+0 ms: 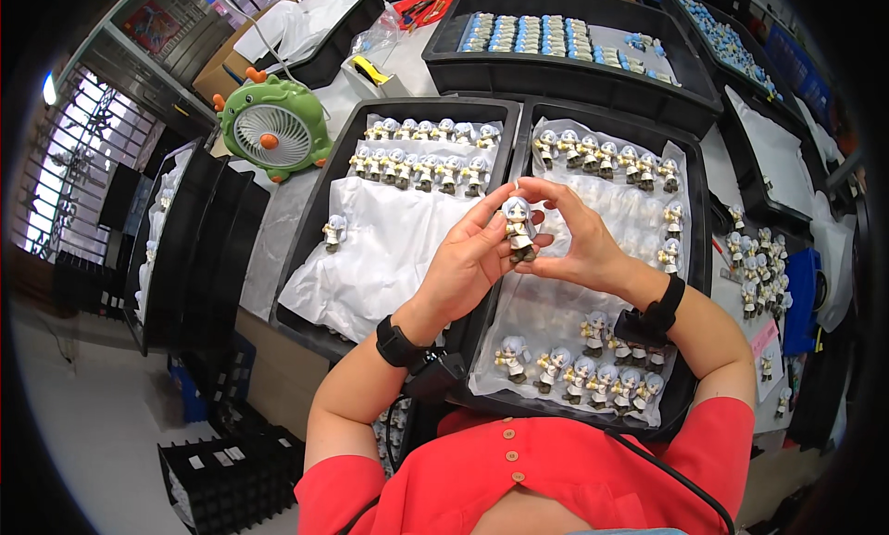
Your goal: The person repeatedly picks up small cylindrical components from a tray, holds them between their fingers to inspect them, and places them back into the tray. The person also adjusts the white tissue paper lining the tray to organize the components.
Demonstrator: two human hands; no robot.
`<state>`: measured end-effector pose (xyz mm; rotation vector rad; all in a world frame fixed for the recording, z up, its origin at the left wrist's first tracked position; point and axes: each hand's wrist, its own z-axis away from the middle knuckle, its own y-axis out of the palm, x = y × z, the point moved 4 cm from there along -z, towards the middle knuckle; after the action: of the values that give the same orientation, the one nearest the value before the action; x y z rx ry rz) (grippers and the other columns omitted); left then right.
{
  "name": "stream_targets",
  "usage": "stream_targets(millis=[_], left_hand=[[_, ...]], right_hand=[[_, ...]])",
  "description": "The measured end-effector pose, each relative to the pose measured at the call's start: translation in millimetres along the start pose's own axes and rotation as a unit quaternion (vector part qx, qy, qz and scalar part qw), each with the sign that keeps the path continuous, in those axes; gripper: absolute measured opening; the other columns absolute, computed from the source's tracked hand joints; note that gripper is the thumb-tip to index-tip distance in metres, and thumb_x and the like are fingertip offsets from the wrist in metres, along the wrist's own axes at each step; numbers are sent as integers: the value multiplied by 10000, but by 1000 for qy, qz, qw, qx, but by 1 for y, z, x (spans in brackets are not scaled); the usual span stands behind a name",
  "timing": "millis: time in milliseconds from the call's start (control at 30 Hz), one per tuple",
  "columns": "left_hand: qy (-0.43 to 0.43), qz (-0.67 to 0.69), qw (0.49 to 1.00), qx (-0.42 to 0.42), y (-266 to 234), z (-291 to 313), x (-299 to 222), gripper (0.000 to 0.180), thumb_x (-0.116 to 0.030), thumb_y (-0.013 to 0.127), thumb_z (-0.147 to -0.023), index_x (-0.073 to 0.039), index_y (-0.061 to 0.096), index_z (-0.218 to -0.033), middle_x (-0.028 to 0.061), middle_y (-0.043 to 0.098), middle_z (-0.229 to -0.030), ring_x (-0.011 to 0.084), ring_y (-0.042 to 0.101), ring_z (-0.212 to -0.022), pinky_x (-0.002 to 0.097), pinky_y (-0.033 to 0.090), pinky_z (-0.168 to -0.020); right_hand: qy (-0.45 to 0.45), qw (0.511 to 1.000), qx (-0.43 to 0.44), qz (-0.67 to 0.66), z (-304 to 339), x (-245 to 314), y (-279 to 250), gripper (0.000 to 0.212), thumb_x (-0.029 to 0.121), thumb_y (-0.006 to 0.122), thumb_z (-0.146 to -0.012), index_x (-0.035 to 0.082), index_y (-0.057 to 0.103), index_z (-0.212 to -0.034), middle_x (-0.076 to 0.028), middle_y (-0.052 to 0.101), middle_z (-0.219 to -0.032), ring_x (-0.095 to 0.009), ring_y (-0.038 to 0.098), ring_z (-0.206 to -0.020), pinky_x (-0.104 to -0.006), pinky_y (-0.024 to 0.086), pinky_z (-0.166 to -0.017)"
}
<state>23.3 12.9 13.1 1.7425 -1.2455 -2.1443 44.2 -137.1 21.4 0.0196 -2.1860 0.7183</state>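
Observation:
A small toy figurine (519, 227) with grey hair and a pale outfit is held upright between both hands above two black trays. My left hand (466, 260) grips it from the left, fingers wrapped along its side. My right hand (571, 239) curls over it from the right, thumb and forefinger arched above its head. The left tray (319, 201), lined with white plastic, carries two rows of like figurines (421, 155) at its far end and one lone figurine (333, 231). The right tray (696, 220) has figurines (607, 157) along its far edge, right side and near edge.
A green desk fan (274, 125) stands at the far left. A further black tray (565, 72) holds rows of blue-grey parts. More figurines (755, 257) stand loose at the right. Stacked black trays (181, 248) sit at the left, and a black crate (227, 475) rests on the floor.

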Motion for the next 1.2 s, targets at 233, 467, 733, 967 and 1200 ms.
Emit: stream_targets(millis=[233, 467, 733, 967, 1200], left_hand=[[-9, -53, 995, -87, -12, -1, 10, 425, -231, 388, -995, -44, 305, -1367, 116, 519, -1188, 293, 601, -1037, 386, 518, -842], [-4, -36, 997, -69, -3, -2, 11, 457, -374, 436, -972, -25, 431, -1266, 79, 535, -1144, 221, 593, -1017, 344, 523, -815], [-18, -46, 999, -13, 1, -3, 12, 498, -389, 396, -977, -25, 379, -1316, 105, 511, -1204, 227, 547, -1063, 369, 480, -881], [-17, -38, 999, -19, -1, -3, 11, 482, -386, 419, -974, -42, 382, -1309, 114, 508, -1235, 232, 555, -1081, 348, 515, -844], [-15, -20, 1000, -17, -2, -3, 11, 462, -359, 384, -989, -40, 354, -1321, 126, 498, -1245, 255, 550, -1097, 355, 516, -845]], right_hand=[[-21, 1000, -11, 19, -2, 5, -3, 874, 144, 836, -609, 89, 378, -1352, -98, 535, -1193, -229, 531, -1100, -353, 418, -934], [-69, 997, -7, 24, -5, 15, -3, 894, 108, 832, -610, 90, 358, -1367, -104, 546, -1168, -244, 535, -1076, -351, 437, -913], [-25, 999, -10, -45, -1, 10, 0, 938, 139, 817, -637, 125, 291, -1413, -93, 552, -1213, -237, 539, -1014, -316, 488, -796], [6, 998, 1, -57, -1, 5, -2, 1006, 143, 846, -625, 112, 248, -1433, -113, 554, -1255, -159, 545, -1003, -265, 463, -796], [10, 998, 1, -63, -1, 3, -2, 993, 147, 843, -623, 124, 264, -1429, -97, 551, -1258, -180, 540, -1016, -279, 462, -810]])
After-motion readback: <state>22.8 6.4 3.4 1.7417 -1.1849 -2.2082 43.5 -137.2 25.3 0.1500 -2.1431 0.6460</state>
